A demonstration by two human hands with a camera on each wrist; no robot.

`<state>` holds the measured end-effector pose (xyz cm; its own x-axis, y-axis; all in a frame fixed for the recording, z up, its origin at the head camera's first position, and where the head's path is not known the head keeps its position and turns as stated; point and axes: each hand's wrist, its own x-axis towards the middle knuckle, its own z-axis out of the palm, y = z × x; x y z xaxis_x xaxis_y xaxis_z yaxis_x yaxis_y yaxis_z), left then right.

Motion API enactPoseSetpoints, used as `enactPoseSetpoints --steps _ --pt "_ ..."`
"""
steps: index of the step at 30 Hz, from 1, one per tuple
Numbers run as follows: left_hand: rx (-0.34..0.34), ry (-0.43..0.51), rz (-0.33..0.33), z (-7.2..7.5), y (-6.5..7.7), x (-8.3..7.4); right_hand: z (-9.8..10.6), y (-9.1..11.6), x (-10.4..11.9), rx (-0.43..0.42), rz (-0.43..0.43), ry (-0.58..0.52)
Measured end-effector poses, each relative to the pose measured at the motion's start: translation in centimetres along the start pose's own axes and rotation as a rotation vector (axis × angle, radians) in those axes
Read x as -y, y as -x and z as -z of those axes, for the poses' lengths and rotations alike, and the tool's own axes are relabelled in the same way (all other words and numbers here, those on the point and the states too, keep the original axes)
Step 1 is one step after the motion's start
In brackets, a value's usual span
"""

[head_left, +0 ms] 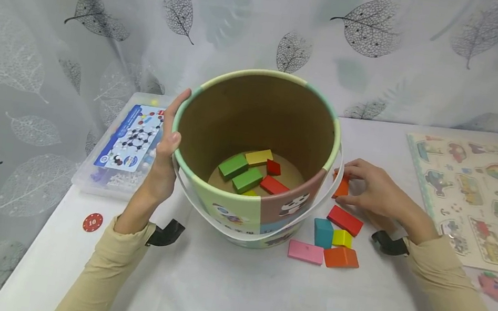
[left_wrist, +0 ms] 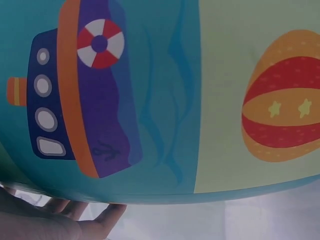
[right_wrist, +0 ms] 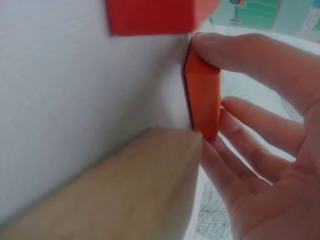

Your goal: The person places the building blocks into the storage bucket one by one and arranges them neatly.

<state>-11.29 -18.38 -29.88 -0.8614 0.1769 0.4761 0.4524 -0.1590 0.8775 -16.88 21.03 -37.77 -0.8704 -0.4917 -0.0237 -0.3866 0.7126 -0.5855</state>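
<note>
A large round bucket (head_left: 223, 202), pale green and patterned, stands at the centre with several coloured blocks inside, among them a green block (head_left: 247, 181). My left hand (head_left: 164, 157) rests against its left side, fingers extended along the outside and thumb at the rim. In the left wrist view the printed bucket wall (left_wrist: 165, 100) fills most of the picture. To the right of the bucket, my right hand (head_left: 375, 190) pinches an orange block (right_wrist: 204, 95) between thumb and fingers. A red block (head_left: 345, 220) lies just below that hand. A tan wooden piece (right_wrist: 115, 190) is close by.
Teal (head_left: 323, 233), yellow (head_left: 342, 238), pink (head_left: 306, 252) and orange blocks (head_left: 341, 258) cluster right of the bucket. A clear box (head_left: 104, 182) sits at left, beside a red chip (head_left: 92, 222). A puzzle board (head_left: 475, 208) lies at right. The bucket's white handle (head_left: 238, 235) hangs in front.
</note>
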Motion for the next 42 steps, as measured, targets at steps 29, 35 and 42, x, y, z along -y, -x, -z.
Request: enactPoseSetpoints --steps 29,35,42 --pt "-0.019 0.011 0.002 -0.2 -0.2 0.2 8.6 -1.5 17.2 -0.438 0.541 -0.091" --pt "-0.015 0.007 0.011 -0.2 -0.1 0.4 7.7 -2.0 16.9 -0.404 0.554 -0.117" --pt "-0.014 -0.002 0.01 -0.1 -0.1 0.1 7.7 -1.8 16.7 -0.398 0.587 -0.195"
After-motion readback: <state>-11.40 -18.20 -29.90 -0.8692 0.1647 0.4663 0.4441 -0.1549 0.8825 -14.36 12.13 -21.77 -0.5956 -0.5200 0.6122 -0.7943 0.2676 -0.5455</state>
